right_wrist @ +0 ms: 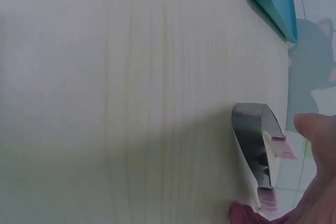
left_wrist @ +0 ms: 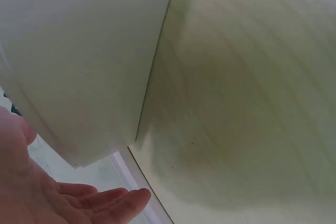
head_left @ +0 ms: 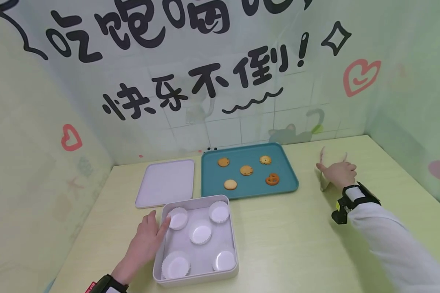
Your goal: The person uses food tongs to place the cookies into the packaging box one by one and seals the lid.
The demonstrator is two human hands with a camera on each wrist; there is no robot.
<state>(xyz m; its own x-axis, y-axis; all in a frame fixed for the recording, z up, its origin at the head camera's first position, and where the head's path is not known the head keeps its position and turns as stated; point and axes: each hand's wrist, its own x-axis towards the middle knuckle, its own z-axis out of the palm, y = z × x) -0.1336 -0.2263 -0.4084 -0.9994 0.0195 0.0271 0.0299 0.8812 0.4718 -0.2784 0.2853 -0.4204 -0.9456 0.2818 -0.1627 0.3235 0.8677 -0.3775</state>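
Note:
In the head view, my left hand (head_left: 144,240) rests at the left rim of a pale lavender box (head_left: 190,278), fingers extended. Several white paper baking cups (head_left: 200,234) sit inside the box. Over at the right, my right hand (head_left: 339,174) reaches around a small pair of tongs (right_wrist: 251,129) standing on the table. They have a bent metal band and pink tips (right_wrist: 269,199). In the right wrist view, the thumb and fingers are spread to either side of the tongs, with the thumb apart from the metal.
Behind the box lies a blue-green tray (head_left: 249,188) with several cookies (head_left: 246,170) and a pretzel (head_left: 272,179). A flat lavender lid (head_left: 166,183) lies left of the tray. A printed curtain (head_left: 190,134) borders the table (head_left: 278,244) at the back and sides.

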